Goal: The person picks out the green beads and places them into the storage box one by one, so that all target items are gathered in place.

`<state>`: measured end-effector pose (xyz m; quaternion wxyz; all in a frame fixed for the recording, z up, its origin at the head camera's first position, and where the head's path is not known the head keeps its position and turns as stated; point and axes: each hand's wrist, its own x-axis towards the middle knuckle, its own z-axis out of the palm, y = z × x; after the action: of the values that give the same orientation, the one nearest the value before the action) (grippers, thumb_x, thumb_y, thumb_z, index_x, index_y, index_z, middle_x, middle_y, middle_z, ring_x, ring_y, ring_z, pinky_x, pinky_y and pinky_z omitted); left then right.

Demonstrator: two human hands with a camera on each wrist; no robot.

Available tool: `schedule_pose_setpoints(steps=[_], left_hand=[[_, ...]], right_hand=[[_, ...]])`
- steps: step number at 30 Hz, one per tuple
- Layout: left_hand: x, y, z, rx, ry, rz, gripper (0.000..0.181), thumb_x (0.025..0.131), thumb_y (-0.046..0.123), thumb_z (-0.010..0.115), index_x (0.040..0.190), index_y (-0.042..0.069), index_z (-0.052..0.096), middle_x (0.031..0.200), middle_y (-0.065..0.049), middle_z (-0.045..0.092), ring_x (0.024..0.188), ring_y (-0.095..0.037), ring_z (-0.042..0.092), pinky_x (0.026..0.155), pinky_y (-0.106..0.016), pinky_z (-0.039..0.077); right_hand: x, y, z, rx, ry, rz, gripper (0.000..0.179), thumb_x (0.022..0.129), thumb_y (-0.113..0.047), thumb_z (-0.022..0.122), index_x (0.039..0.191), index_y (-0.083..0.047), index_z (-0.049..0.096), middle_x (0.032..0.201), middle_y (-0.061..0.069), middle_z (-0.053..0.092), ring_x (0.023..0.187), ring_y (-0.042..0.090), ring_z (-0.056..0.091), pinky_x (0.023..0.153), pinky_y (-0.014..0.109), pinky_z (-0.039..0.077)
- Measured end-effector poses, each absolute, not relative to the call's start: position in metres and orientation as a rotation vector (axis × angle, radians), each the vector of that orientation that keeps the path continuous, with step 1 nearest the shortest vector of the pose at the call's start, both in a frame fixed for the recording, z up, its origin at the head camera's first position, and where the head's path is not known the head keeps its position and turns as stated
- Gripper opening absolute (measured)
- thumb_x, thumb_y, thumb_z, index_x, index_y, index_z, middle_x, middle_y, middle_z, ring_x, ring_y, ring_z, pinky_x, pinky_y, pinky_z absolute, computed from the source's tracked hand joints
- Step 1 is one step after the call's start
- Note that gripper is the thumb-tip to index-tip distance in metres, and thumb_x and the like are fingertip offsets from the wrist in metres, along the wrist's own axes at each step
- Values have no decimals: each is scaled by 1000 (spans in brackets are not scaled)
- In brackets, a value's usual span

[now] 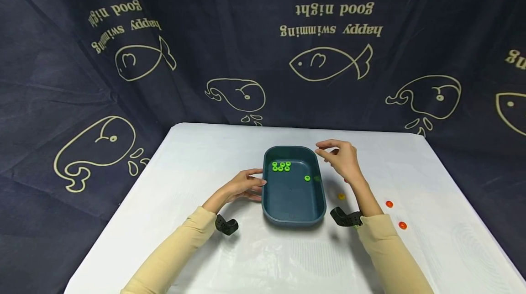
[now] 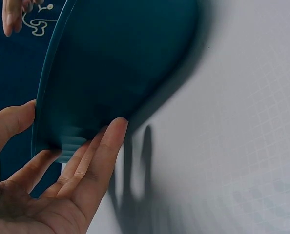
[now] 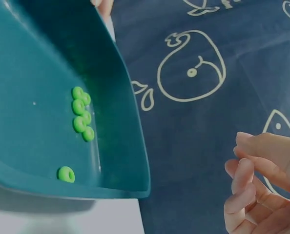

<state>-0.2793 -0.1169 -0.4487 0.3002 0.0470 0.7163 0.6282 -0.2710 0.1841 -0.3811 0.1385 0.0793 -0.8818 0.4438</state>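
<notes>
A dark teal plastic bin [image 1: 291, 198] stands in the middle of the white table. At its left side, my left hand [image 1: 244, 185] holds it: in the left wrist view the thumb meets the rim and the long fingers lie against the outer wall. Several green ring-shaped beads [image 3: 79, 124] sit clustered on the bin floor near the far left corner. A lone green bead [image 1: 307, 178] lies toward the right wall. Above the far right corner hovers my right hand [image 1: 343, 159], thumb and index fingertips close together, other fingers loosely curled, nothing visible between them.
On the table right of the bin lie a yellow bead [image 1: 341, 196], a red bead [image 1: 389, 204] and an orange-red bead [image 1: 402, 225]. Another red bead is partly hidden by the right wrist. A dark printed cloth [image 1: 230, 47] hangs behind the table.
</notes>
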Motion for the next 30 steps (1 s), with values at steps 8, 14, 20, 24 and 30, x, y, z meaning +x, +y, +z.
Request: schedule_pose_setpoints(steps=[8, 14, 20, 24, 30], left_hand=[[-279, -117, -448, 129, 1895, 1666, 59, 91, 15, 59, 145, 10, 35, 125, -23, 54, 90, -19, 65, 82, -43, 60], [-279, -117, -447, 133, 1902, 1661, 59, 91, 16, 59, 145, 10, 34, 126, -24, 54, 92, -20, 66, 82, -42, 60], [-279, -118, -448, 129, 1908, 1659, 60, 92, 17, 59, 146, 9, 33, 126, -24, 54, 91, -19, 66, 82, -42, 60], [-279, -118, -448, 130, 1910, 1658, 61, 91, 17, 59, 146, 9, 33, 127, -24, 54, 90, -18, 66, 82, -42, 60], [-278, -118, -449, 130, 1911, 1663, 62, 91, 17, 59, 146, 8, 32, 128, -24, 53, 89, -17, 65, 81, -42, 60]], right_hand=[[-251, 195, -380, 166, -2534, 1319, 25, 85, -25, 70, 104, -10, 72, 89, 15, 72, 49, 2, 53, 32, 21, 39], [-237, 203, -377, 153, -2513, 1311, 27, 84, -28, 70, 104, -10, 72, 92, 14, 71, 53, 1, 54, 33, 18, 38], [-226, 208, -376, 139, -2506, 1269, 26, 84, -28, 70, 104, -11, 72, 98, 11, 72, 55, 0, 57, 36, 20, 40], [-218, 213, -378, 107, -2512, 1249, 26, 84, -30, 71, 103, -13, 72, 96, 5, 72, 56, 0, 57, 41, 21, 44], [-203, 222, -382, 58, -2519, 1266, 28, 84, -31, 71, 104, -12, 72, 86, -10, 68, 54, 2, 55, 40, 20, 42]])
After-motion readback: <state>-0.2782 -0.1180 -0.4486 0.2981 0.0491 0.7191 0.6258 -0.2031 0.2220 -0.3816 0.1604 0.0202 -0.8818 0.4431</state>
